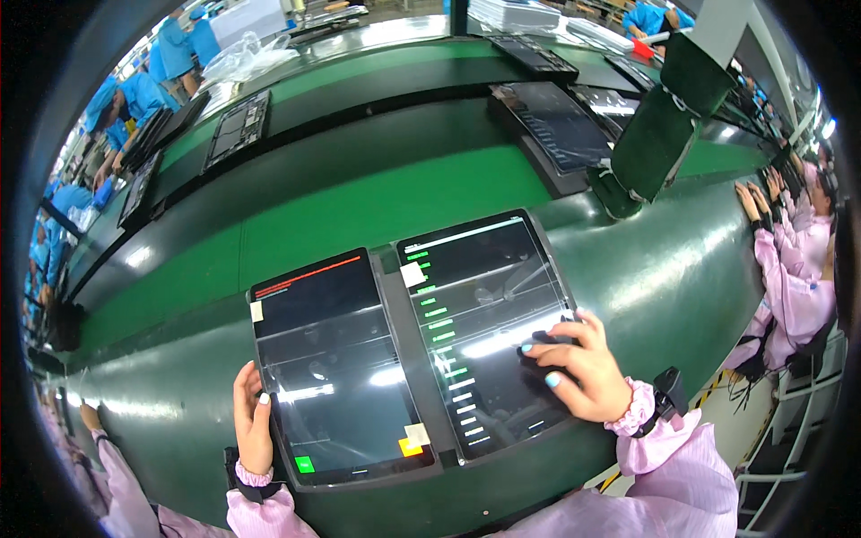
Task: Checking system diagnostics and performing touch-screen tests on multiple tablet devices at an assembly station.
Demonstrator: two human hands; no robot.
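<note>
Two dark tablets lie side by side on the green bench. The left tablet (336,359) shows red text along its top, with a green and a yellow block near its bottom. On the right tablet (489,323) a column of green and white lines runs down the left of the screen. My left hand (253,421) holds the left tablet's left edge, its thumb at the rim and its fingers along the side. Over the right tablet's lower right part, my right hand (578,368) is open, fingers spread above or on the glass; contact is unclear. Pale stickers (413,274) sit on both tablets.
Behind the tablets runs a green conveyor belt (404,197). More tablets (552,125) and opened device housings (238,130) lie beyond it. A green-wrapped post (664,134) stands at right. Co-workers in pink (789,260) sit at right; others in blue (170,54) work at far left.
</note>
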